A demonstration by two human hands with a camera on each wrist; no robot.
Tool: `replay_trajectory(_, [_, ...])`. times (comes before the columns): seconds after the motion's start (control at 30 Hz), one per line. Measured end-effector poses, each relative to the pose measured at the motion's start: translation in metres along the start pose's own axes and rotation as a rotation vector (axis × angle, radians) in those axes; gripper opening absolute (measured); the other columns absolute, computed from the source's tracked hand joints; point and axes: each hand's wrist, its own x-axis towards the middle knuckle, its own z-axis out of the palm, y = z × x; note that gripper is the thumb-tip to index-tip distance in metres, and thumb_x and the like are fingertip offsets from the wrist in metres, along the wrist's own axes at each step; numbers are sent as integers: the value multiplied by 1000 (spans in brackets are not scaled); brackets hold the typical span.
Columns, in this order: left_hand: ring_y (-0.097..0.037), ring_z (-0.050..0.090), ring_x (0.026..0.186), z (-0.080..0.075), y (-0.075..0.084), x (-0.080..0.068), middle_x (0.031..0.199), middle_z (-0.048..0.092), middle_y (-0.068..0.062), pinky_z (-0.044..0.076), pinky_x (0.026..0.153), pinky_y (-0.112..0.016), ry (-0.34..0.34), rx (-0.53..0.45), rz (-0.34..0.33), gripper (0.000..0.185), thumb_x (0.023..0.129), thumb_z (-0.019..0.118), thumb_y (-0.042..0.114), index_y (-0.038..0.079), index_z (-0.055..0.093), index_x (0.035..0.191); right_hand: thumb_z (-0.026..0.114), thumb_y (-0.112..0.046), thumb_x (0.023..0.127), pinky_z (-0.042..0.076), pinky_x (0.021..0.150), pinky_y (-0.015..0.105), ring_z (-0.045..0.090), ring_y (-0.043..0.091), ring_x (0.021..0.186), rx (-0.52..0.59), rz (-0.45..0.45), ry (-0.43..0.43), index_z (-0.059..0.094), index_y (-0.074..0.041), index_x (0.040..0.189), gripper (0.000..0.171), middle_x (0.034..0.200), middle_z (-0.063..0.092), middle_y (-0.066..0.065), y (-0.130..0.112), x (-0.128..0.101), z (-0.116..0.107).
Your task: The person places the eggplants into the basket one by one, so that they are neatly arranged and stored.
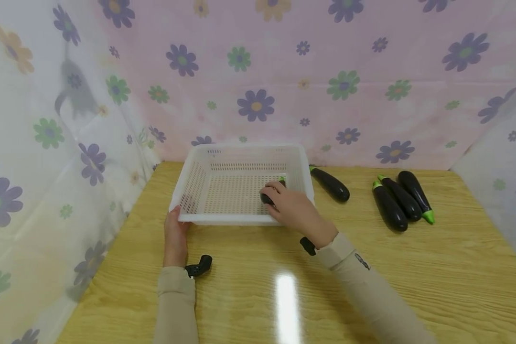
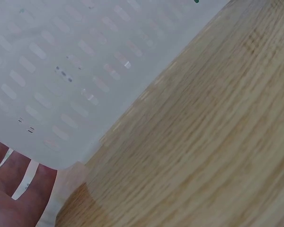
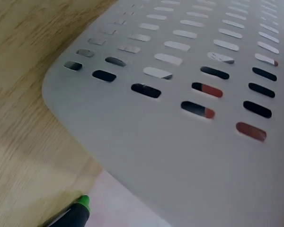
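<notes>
A white plastic basket (image 1: 223,219) with slotted walls stands on the wooden table. At its front-left corner my left hand (image 1: 176,234) grips the rim; in the left wrist view its fingers (image 2: 38,189) lie along the outer side. Inside the basket, toward the right end, my right hand (image 1: 294,210) holds a dark glossy eggplant (image 1: 266,198) with a green stem end, mostly covered by the fingers. Through the slots of the basket wall (image 3: 132,127), the right wrist view shows dark skin and bits of fingers.
Just right of the basket lies another eggplant (image 1: 333,186), its green tip also visible in the right wrist view. Farther right, three eggplants lie close together, the nearest eggplant (image 1: 389,208) at their left. A flowered cloth (image 1: 284,114) hangs behind the table (image 1: 249,286).
</notes>
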Motion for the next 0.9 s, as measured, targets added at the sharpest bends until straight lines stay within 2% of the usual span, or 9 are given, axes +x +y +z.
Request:
replay_trajectory(0.13, [-18, 36, 123, 0, -2, -3, 136, 38, -2, 26, 101, -36, -10, 6, 9, 45, 93, 38, 32, 13, 41, 134, 50, -25, 90, 32, 40, 19, 40, 0, 47, 23, -13, -54, 54, -14, 118, 30, 121, 47, 3, 1, 2, 0])
replay_trajectory(0.27, [-18, 36, 122, 0, -2, -3, 136, 38, -2, 26, 101, -36, -9, 4, 19, 45, 93, 38, 32, 12, 41, 134, 46, -26, 93, 39, 48, 20, 51, 3, 62, 65, -27, -127, 57, -14, 116, 28, 120, 48, 3, 2, 6, 1])
replay_trajectory(0.33, [-17, 38, 122, 0, -1, -3, 135, 39, -2, 27, 100, -34, -3, 3, 19, 45, 93, 38, 32, 12, 42, 133, 42, -28, 95, 43, 57, 23, 56, 7, 76, 89, -17, -201, 57, -15, 117, 30, 122, 47, 3, 3, 8, 1])
replay_trajectory(0.4, [-17, 38, 121, 1, -1, -4, 135, 39, -2, 27, 100, -34, -4, -1, 17, 45, 93, 39, 32, 12, 41, 133, 37, -31, 96, 46, 70, 27, 55, 11, 95, 113, 6, -291, 57, -16, 118, 33, 126, 45, 4, 3, 11, 1])
replay_trajectory(0.47, [-17, 38, 121, 0, -1, -5, 135, 39, -3, 27, 100, -33, -1, -8, 7, 45, 93, 39, 33, 12, 41, 133, 33, -33, 97, 43, 82, 32, 49, 15, 110, 127, 36, -384, 55, -17, 122, 37, 131, 42, 5, 4, 13, 1])
replay_trajectory(0.57, [-17, 37, 122, -1, -2, -5, 135, 39, -2, 26, 100, -33, 0, -7, -3, 46, 93, 39, 34, 13, 40, 134, 28, -38, 97, 34, 95, 37, 37, 19, 123, 150, 70, -492, 51, -17, 127, 43, 136, 38, 6, 4, 17, 1])
replay_trajectory(0.7, [-16, 37, 122, -2, -1, -5, 135, 39, 0, 25, 101, -33, -2, 8, -3, 45, 93, 38, 35, 15, 41, 134, 24, -43, 96, 31, 97, 39, 38, 20, 123, 195, 104, -573, 49, -15, 128, 50, 137, 39, 5, 3, 21, 1])
replay_trajectory(0.9, [-17, 39, 120, 0, 0, -4, 133, 41, 0, 26, 100, -33, 2, -5, -8, 44, 93, 39, 34, 16, 42, 133, 20, -51, 94, 30, 98, 35, 38, 17, 122, 233, 159, -631, 49, -19, 128, 55, 133, 44, -1, 2, 24, 2])
